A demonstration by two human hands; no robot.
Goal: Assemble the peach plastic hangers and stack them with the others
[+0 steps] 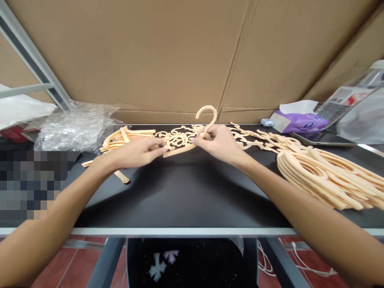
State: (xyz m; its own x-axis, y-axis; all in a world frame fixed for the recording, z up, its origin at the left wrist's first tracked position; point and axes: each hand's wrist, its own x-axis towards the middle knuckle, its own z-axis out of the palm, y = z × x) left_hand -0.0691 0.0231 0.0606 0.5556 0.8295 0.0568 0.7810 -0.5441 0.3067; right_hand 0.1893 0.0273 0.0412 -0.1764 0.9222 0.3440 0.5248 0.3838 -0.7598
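My right hand [220, 143] pinches a cream plastic hanger [215, 116] just below its hook, which stands upright. One arm of this hanger reaches left, toward my left hand [141, 151]. There the thumb and forefinger are closed on its outer end; the exact grip is partly hidden. Behind both hands lies a loose heap of cream hooks [180, 138]. Left of it is a pile of cream hanger arms [115, 138], partly behind my left forearm. Stacked hangers [324, 176] lie to the right of my right forearm.
A black table [186, 196] bears everything, with cardboard [156, 56] along its back. Clear plastic bags [78, 126] lie at the left. A purple tissue pack [300, 121] and a dark flat device [324, 139] sit at the back right. A grey metal post [36, 56] rises at left.
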